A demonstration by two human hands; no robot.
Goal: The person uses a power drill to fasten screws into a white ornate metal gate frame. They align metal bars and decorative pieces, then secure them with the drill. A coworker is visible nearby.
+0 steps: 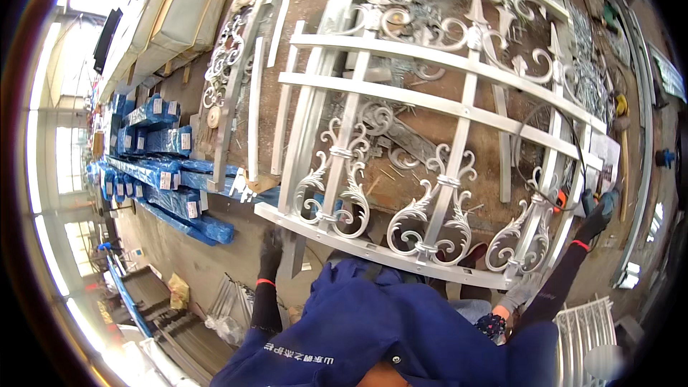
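A white metal railing panel [448, 180] with flat bars and scroll ornaments lies across the work surface in front of me. My left hand [270, 247], in a black glove, hangs beside its near left corner; motion blur hides the fingers. At the right end, my black-gloved right hand [592, 225] is closed around a blue-grey power tool [608, 203], most likely a drill. A dark cable loops over the bars near the tool. Close to the near right rail is another person's grey-gloved hand [519, 293], below which a floral sleeve shows.
Blue-wrapped bundles [168, 180] are stacked on the left floor, with large wrapped packs [179, 21] behind. Scroll ornaments [228, 64] and loose bars lie beside the panel. A white sheet of paper [606, 152] rests at the right end. Silvery railings [588, 330] stand lower right.
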